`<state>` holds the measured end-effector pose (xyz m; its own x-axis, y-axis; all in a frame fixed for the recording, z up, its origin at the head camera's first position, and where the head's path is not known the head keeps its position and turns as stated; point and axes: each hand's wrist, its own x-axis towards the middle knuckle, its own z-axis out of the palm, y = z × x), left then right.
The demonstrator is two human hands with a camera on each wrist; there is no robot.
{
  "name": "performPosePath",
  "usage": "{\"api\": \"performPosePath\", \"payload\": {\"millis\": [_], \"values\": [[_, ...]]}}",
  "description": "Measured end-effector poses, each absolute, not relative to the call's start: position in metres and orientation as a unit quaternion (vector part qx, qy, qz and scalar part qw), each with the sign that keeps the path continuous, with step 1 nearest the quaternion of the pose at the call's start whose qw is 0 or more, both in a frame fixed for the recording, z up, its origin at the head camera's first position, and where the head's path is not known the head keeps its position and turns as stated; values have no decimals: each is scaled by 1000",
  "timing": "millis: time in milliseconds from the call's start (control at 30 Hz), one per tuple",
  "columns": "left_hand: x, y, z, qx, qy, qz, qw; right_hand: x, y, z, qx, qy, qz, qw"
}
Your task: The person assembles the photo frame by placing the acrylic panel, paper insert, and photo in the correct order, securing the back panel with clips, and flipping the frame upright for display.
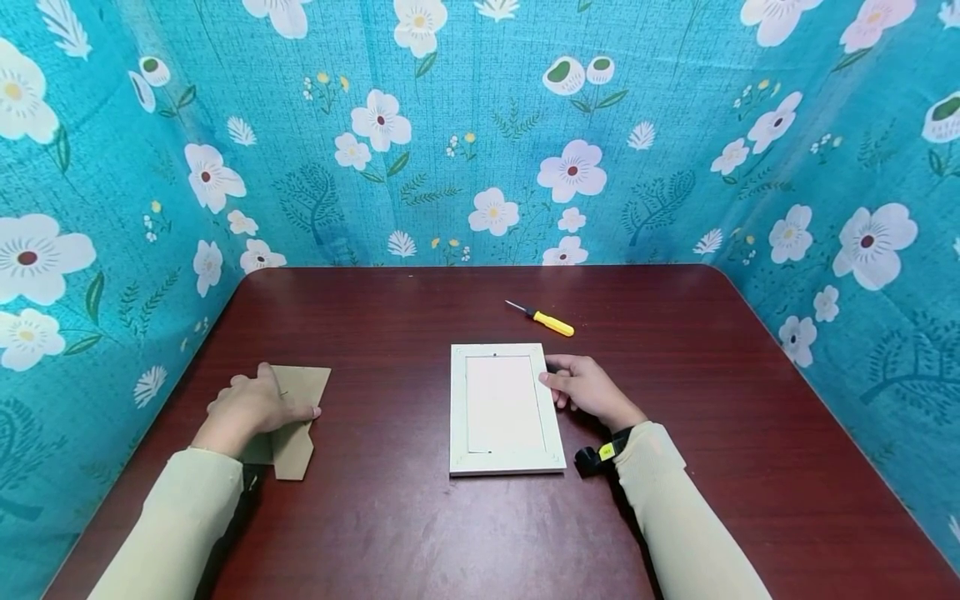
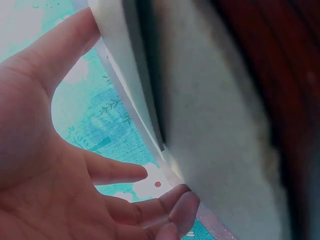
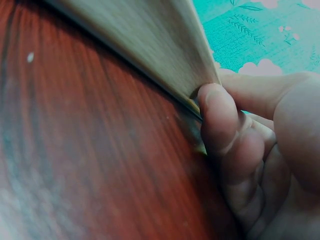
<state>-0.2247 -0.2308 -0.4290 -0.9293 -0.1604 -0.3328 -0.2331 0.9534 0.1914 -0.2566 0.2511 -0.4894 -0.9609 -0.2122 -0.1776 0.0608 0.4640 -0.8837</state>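
My left hand (image 1: pixel 251 408) grips a tan frame backing board (image 1: pixel 306 382) at the left of the table, thumb at one edge and fingers at the other. The easel leg (image 1: pixel 292 457) of the board sticks out toward the near side. In the left wrist view the thumb and curled fingertips meet the edge of the board (image 2: pixel 215 125). A pale photo frame (image 1: pixel 506 463) lies near the middle, its inner panel plain white. My right hand (image 1: pixel 588 387) pinches the right edge of this frame between thumb and fingers; the right wrist view shows the frame's side (image 3: pixel 150 45) up close.
Beyond the photo frame lies a screwdriver (image 1: pixel 551 322) with a yellow handle, its tip pointing to the far left. The dark red wooden table (image 1: pixel 375 533) has a blue floral cloth (image 1: pixel 465 133) hanging around its back and sides.
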Motion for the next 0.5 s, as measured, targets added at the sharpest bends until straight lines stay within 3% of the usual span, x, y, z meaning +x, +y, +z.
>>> {"api": "performPosePath", "payload": {"millis": [500], "values": [[-226, -229, -428, -95, 979, 118, 136, -255, 250, -487, -48, 843, -519, 131]]}}
